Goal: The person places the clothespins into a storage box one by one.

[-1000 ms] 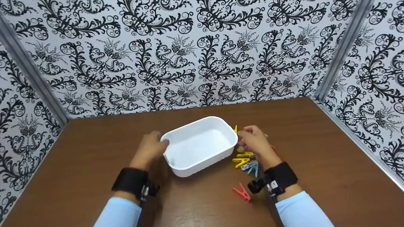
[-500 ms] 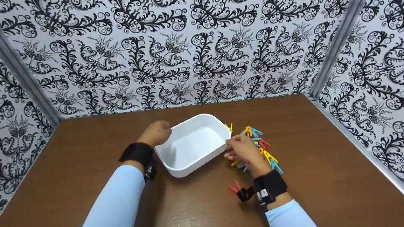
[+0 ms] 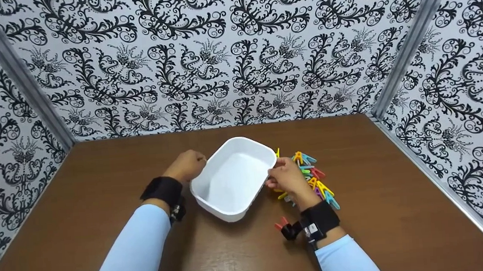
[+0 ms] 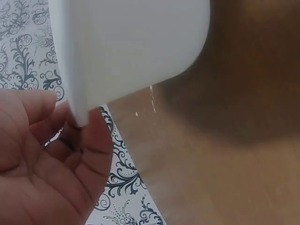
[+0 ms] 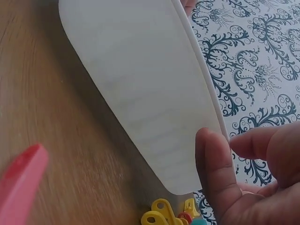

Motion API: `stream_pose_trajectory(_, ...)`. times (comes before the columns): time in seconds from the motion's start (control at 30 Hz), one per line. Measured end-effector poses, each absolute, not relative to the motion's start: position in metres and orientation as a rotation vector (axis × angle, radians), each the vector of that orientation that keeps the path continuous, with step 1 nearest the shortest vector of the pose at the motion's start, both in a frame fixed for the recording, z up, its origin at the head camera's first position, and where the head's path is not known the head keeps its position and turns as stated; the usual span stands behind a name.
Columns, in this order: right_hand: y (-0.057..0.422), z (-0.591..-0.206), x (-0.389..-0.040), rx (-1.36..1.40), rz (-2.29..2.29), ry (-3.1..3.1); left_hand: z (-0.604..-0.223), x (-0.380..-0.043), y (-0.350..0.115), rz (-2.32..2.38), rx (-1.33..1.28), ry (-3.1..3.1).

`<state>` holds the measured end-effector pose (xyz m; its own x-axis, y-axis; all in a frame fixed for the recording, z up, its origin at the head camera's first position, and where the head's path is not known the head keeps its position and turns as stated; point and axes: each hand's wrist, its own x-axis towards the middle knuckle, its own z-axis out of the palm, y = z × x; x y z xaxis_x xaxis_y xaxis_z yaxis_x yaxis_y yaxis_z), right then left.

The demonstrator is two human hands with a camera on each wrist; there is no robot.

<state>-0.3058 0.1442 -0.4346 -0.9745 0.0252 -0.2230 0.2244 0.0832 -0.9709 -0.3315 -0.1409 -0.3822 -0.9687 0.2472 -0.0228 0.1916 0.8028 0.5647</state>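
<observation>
A white plastic tub [image 3: 233, 178] stands turned at an angle between both hands, with nothing in it. At its left side my left hand [image 3: 186, 165] pinches the rim; the left wrist view shows the fingers [image 4: 96, 145] curled about the tub's edge. My right hand [image 3: 288, 176] grips the opposite rim, its thumb [image 5: 215, 159] against the outer wall in the right wrist view. The right wrist view has the tub's outer wall [image 5: 136, 79] leaning over the table. Behind the right hand lie several clothespins [image 3: 313, 173] in yellow, blue, red and green.
One red clothespin [image 3: 281, 223] lies apart, nearer me, partly hidden by the right wrist camera. The brown table [image 3: 122, 168] ends at a black-and-white patterned wall [image 3: 204, 70] at the back, with similar walls at both sides.
The tub has swung counterclockwise, its near end coming toward me. My left hand has shifted along the rim, away from me; my right hand has come left and down, uncovering more clothespins.
</observation>
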Motion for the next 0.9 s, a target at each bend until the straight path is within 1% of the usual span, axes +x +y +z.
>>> stream_pose_trajectory(0.27, 0.14, -0.434, -0.307, 0.264, -2.025, 2.168, -0.387, -0.325, -0.141, 0.92, 0.353, 2.823)
stream_pose_trajectory(0.53, 0.136, -0.43, -0.306, 0.215, -2.025, 2.199, -0.386, -0.315, -0.152, 0.969, 0.382, 2.705)
stream_pose_trajectory(0.77, 0.128, -0.43, -0.301, 0.033, -2.067, 2.215, -0.384, -0.293, -0.162, 1.061, 0.295, 2.549)
stream_pose_trajectory(0.9, 0.127, -0.43, -0.299, -0.02, -2.04, 2.231, -0.385, -0.283, -0.165, 1.123, 0.261, 2.488)
